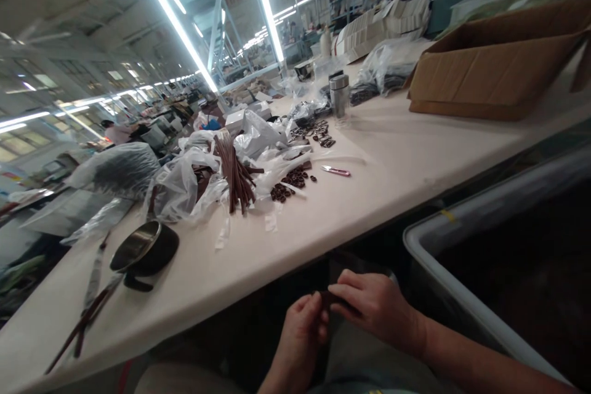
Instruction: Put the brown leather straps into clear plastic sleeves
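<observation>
Head view: from here I watch the left hand (300, 338) and right hand (376, 311), fingers (346, 290) pinched narrow on a short dark-brown strap (333, 299), just below the white surface (286, 246).

bright overhead fluorescent tubes (172, 18), washed-out glare along them, soft shadows on the table (378, 184), curved wide-angle edges

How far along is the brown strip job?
Possibly done: brown rings piled on the table. In hand: a dark brown strip between left hand and right hand. Left: a bundle of brown strips on plastic bags, loose strips at the table's near end.
</observation>
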Available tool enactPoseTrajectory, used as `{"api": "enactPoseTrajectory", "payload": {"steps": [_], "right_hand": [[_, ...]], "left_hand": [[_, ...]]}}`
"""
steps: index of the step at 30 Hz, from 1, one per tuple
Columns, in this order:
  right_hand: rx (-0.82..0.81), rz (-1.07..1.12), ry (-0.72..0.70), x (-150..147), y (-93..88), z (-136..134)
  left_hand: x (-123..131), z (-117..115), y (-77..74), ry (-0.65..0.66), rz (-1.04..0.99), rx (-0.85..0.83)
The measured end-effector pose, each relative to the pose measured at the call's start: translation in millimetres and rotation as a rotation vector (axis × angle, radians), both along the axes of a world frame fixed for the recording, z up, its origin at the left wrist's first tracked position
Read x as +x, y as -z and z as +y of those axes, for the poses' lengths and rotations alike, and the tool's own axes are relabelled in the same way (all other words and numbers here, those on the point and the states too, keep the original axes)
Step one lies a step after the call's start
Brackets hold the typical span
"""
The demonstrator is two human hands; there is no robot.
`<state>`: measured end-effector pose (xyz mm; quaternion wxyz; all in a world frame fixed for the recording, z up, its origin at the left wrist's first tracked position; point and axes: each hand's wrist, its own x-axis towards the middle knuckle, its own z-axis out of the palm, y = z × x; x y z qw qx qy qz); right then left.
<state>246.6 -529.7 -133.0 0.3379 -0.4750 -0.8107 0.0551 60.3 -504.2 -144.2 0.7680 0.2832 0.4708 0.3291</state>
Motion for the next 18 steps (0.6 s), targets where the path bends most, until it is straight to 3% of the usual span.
{"api": "enactPoseTrajectory", "payload": {"steps": [6,9,13,18], "right_hand": [[-0.007,-0.039,0.023,1,-2.8,3],[-0.051,0.041,0.018,2,-7.9,5],[-0.065,0.08,0.007,8,-18.5,5],[-0.016,0.02,0.037,17,-26.3,6]], "left_hand": [[-1,4,-5.6,0.04,0.034,0.055],[-2,10,-11.7,0.109,0.114,0.167],[2,20,-30.3,0.229,0.22,0.344],[9,41,-52.3,0.388,0.317,0.442]]}}
